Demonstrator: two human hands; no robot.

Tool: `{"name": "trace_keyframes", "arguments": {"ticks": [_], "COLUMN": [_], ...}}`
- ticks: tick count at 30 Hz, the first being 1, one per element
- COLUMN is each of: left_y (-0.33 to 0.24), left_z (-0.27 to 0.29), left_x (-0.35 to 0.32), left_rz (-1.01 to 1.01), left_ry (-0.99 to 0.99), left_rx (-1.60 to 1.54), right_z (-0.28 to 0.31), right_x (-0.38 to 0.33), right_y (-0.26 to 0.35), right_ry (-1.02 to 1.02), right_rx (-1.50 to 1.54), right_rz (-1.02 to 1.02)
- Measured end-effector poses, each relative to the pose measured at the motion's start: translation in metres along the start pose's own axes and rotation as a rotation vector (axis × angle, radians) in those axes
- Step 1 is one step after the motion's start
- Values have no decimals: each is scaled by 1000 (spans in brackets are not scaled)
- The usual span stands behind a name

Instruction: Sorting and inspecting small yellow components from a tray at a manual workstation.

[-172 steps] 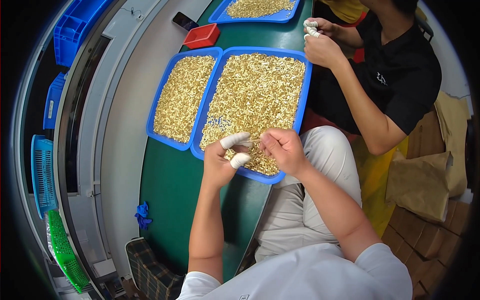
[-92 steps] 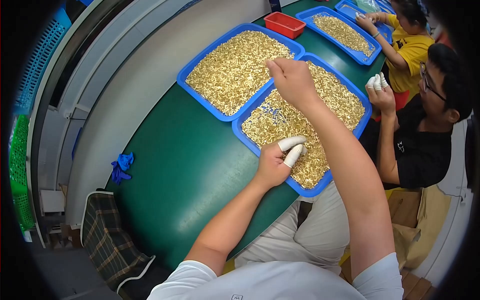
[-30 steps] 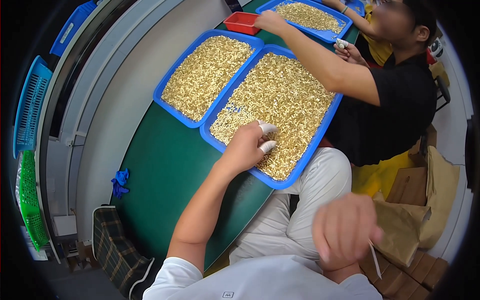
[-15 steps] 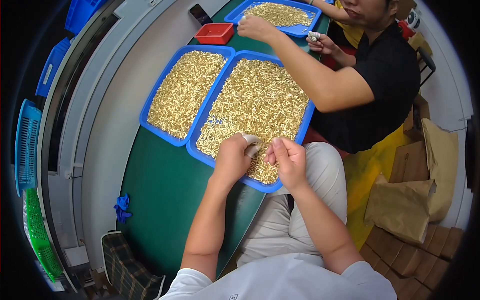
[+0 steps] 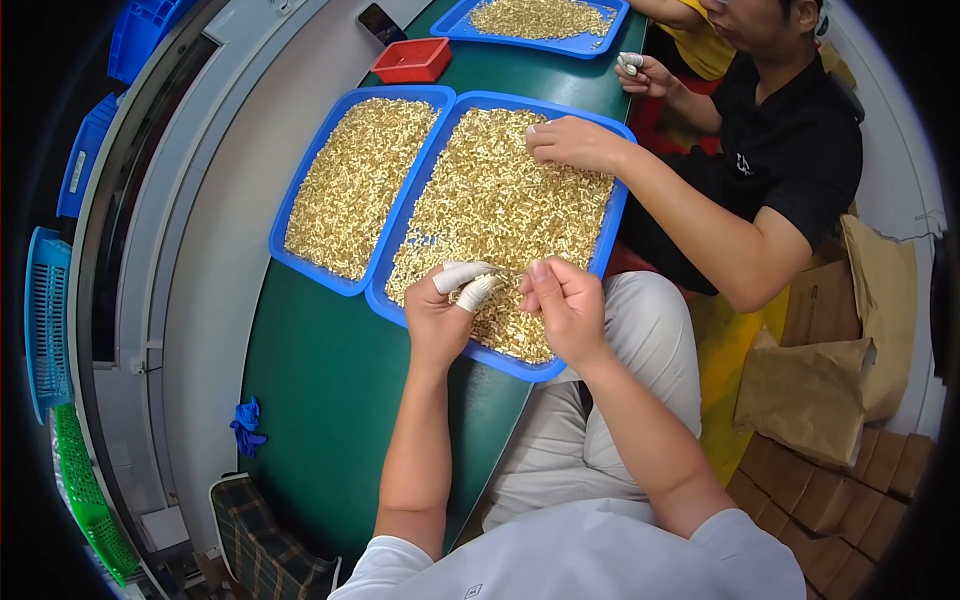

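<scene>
Brass pieces point(image 5: 500, 200), small and golden, are filling a blue tray point(image 5: 610, 225) just beyond both hands, nearly to the brim. The left hand point(image 5: 440, 315), wearing white finger covers, and the bare right hand point(image 5: 565, 305) are meeting over the tray's near end, each seemingly pinching a tiny piece, so most of the heap looks unhandled. To the left hand's far side, a second full tray point(image 5: 300, 205) is lying on the green worktop point(image 5: 320, 380). Opposite, another person's hand point(image 5: 570, 140) is reaching into the same tray. Cardboard boxes point(image 5: 850, 480) are stacked on the floor to the right.
</scene>
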State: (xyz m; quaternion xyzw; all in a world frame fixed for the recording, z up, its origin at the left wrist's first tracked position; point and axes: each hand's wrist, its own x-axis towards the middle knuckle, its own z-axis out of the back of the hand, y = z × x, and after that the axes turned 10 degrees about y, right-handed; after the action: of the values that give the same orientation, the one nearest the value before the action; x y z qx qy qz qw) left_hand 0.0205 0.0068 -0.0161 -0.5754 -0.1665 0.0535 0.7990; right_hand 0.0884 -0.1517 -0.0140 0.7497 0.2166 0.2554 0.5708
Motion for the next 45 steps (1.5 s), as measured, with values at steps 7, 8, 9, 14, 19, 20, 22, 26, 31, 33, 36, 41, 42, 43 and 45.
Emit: {"name": "trace_keyframes", "arguments": {"ticks": [7,8,9,14,19,20,22,26,31,33,36,41,42,43,45], "left_y": [-2,-1,1,2,-6,-8,-13,-18,-25,-22,-20,-18,-18,-18,-18], "left_z": [4,7,10,13,13,14,17,20,12,12,11,10,10,10,10], "left_x": [-2,-3,-4,-7,-4,-4,-4,-2,-3,-4,-5,-6,-6,-5,-6], "left_rz": [-46,-44,-52,-71,-119,-119,-119,-218,-180,-167,-161,-102,-110,-119,-77], "left_ry": [5,4,20,55,86,86,95,94,190,192,179,149,127,106,89], "left_rx": [-335,-334,-373,-381,-305,-304,-174,160,110,69,-24,-195,-239,-282,-295], "right_z": [5,6,6,2,3,3,2,3,5,4,4,10,10,10,11], "right_x": [-5,-5,-5,-5,-5,-5,-4,-2,-3,-4,-5,-7,-7,-7,-7], "right_y": [-2,-1,-1,-2,-5,-4,-2,4,-1,0,-4,-2,-3,-3,-4], "right_ry": [27,43,58,52,33,31,30,76,135,94,96,139,138,138,127], "right_rx": [-43,-72,-101,-124,-154,-168,-181,-304,-287,-144,-90,-71,-57,-57,-47], "right_rz": [18,15,12,63,79,77,75,119,130,74,51,-6,-4,-3,12]}}
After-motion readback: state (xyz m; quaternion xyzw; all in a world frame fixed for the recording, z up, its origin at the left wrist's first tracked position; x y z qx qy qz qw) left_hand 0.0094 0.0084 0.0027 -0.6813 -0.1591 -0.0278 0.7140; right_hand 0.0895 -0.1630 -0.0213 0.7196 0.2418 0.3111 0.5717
